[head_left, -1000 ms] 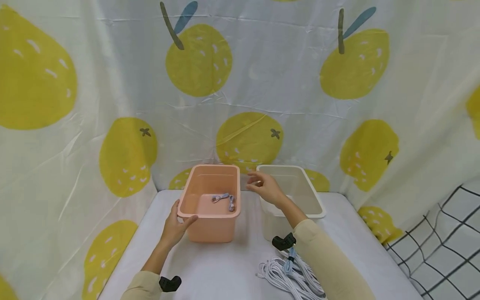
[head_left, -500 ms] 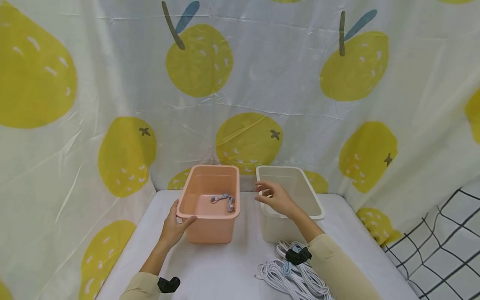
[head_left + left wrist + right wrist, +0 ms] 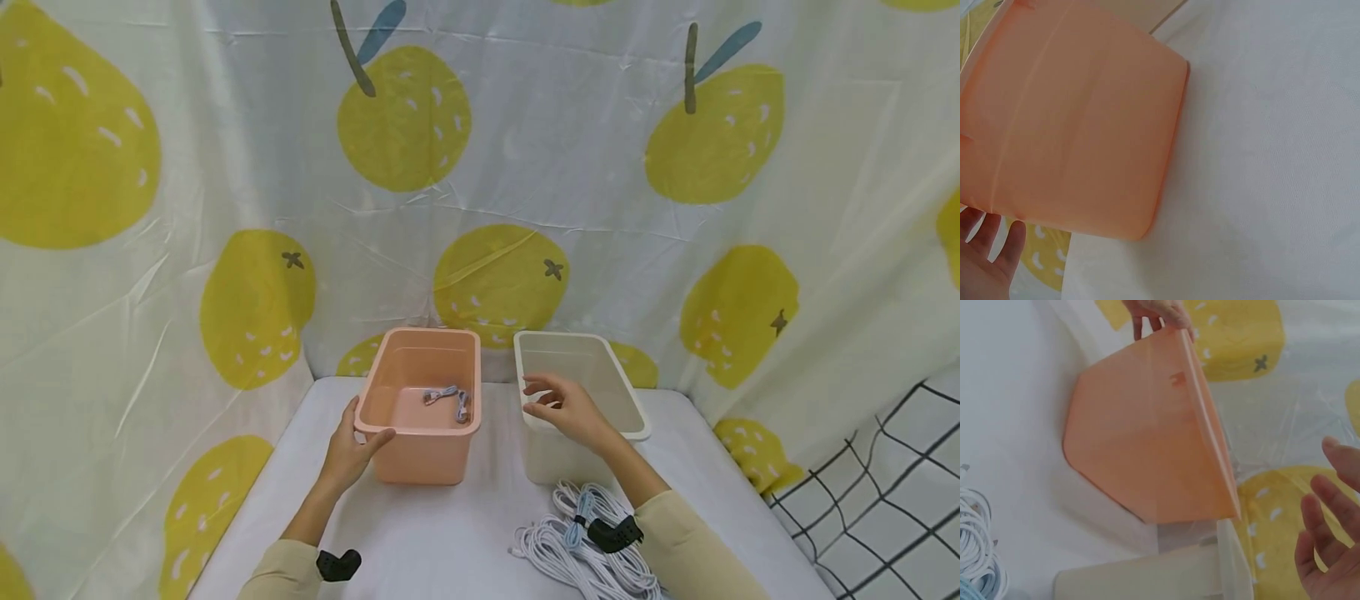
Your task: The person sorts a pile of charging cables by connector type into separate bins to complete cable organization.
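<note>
Fingers and thumb of the left hand (image 3: 348, 457) grasp the near left corner of the salmon-coloured rectangular plastic bin (image 3: 422, 461): thumb against the near rim, fingers along the left outer side. Right hand (image 3: 573, 410) is released; its fingers are loosely bent and spaced apart, above the near left part of the cream rectangular plastic bin (image 3: 558, 458).

Both bins stand side by side on the white table (image 3: 420, 542), salmon to the left, cream to the right, with a narrow gap between them. Two short grey-violet bundled cables (image 3: 440, 395) lie on the floor of the salmon bin, toward its right wall. In front of the cream bin, long white coiled cables (image 3: 551, 546) lie on the table, with a light-blue coiled cable (image 3: 575, 537) on top. Behind the table hangs a white curtain (image 3: 555, 150) printed with yellow fruit.
</note>
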The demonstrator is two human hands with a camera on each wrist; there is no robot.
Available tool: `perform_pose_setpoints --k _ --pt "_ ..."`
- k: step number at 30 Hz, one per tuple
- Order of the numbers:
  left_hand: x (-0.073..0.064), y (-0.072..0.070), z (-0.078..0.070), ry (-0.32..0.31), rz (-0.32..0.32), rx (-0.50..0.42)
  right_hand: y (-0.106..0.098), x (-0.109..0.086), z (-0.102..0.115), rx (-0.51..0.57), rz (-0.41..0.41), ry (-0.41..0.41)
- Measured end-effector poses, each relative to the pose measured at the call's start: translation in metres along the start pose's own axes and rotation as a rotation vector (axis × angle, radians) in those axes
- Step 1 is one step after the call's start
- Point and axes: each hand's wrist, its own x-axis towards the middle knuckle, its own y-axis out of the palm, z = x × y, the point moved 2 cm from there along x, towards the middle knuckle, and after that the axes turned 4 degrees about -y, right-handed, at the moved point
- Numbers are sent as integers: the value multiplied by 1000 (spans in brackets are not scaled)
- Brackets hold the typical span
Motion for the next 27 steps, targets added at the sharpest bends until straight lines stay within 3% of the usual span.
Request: perform_pose_setpoints --k 12,27 --pt "0 -1 -1 10 5 -7 3 -32 -3 63 -27 -31" --pt "-1 0 -2 17 -4 -11 -3 -83 -15 46 -28 34"
